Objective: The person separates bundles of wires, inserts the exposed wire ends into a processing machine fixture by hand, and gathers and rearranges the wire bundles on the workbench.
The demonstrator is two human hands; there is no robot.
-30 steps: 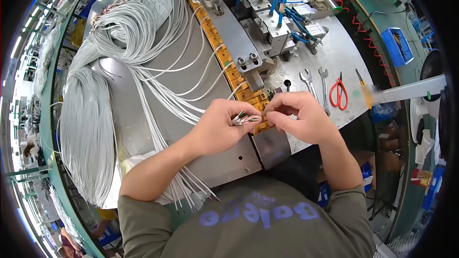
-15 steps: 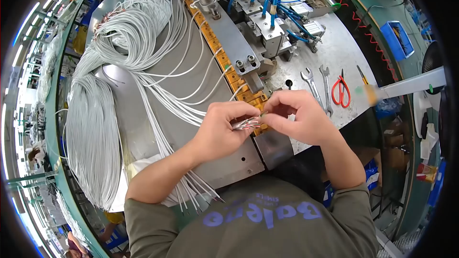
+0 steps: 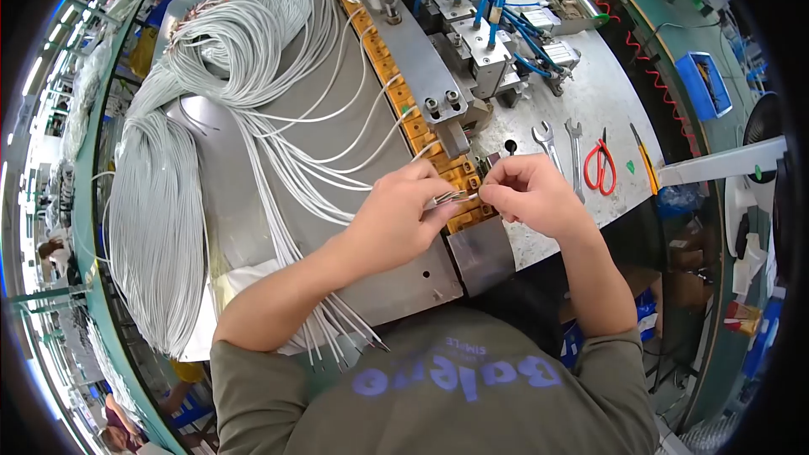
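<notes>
My left hand [image 3: 398,212] is closed around the ends of several white cables, just in front of the orange fixture strip [image 3: 403,103]. Stripped cable ends [image 3: 447,198] with thin coloured wires stick out between its thumb and fingers. Close on its right, my right hand [image 3: 536,195] pinches at the tip of a thin wire end, fingertips together. Which wire it grips is too small to make out. From the strip's slots, white cables [image 3: 324,156] run left across the metal table [image 3: 396,274]. Other loose cable ends [image 3: 341,333] hang over the table's front edge below my left forearm.
A large bundle of white cables [image 3: 160,227] drapes over the left side. Behind the strip stands a pneumatic press [image 3: 413,67] with blue hoses [image 3: 497,0]. Wrenches [image 3: 575,152], red-handled scissors [image 3: 600,167] and a yellow-handled tool [image 3: 647,164] lie right. A blue bin [image 3: 704,84] stands farther off.
Both hands have shifted slightly away from my body, toward the strip. The fingers of my left hand now cover more of the wire ends. The camera view has moved a little.
</notes>
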